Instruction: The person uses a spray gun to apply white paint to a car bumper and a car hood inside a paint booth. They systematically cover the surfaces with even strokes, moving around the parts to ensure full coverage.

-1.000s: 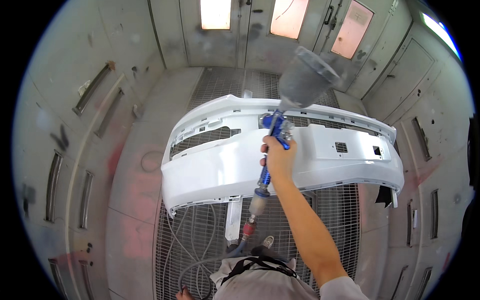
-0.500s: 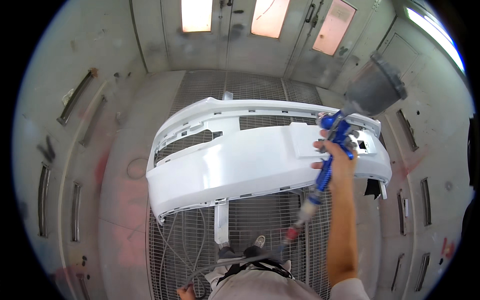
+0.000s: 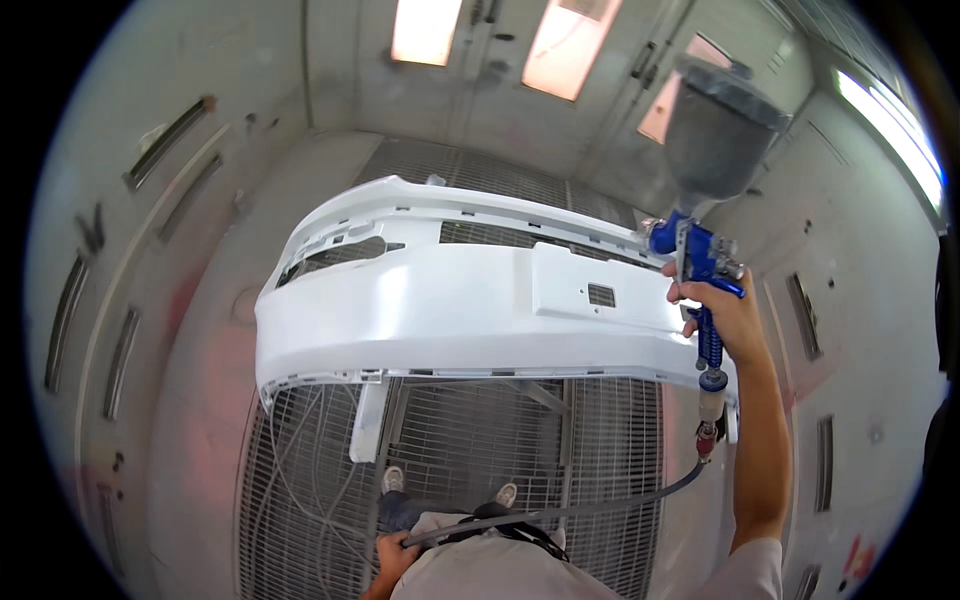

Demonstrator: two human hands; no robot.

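My right hand (image 3: 727,315) is closed round the grip of a blue spray gun (image 3: 708,250) at the right. A grey paint cup (image 3: 722,130) stands on top of the gun, almost upright, and its nozzle end points left. From a fitting below the handle, a grey air hose (image 3: 600,508) sags across in front of my body to my left hand (image 3: 394,553), which is closed round it at the lower edge. Beyond the hose lies a white car bumper (image 3: 430,300), held up off the floor. The gun and my right hand hide part of its right end.
A pale stand leg (image 3: 367,425) shows below the bumper. Metal grating (image 3: 480,440) covers the floor, with loose hose loops (image 3: 310,450) at the left. Slotted grey walls (image 3: 130,250) flank both sides; doors with lit windows (image 3: 567,50) close the far end.
The spray gun has moved right with my right hand and is more upright. My view has shifted and turned, so the bumper appears farther left. My left hand shows more, still on the hose.
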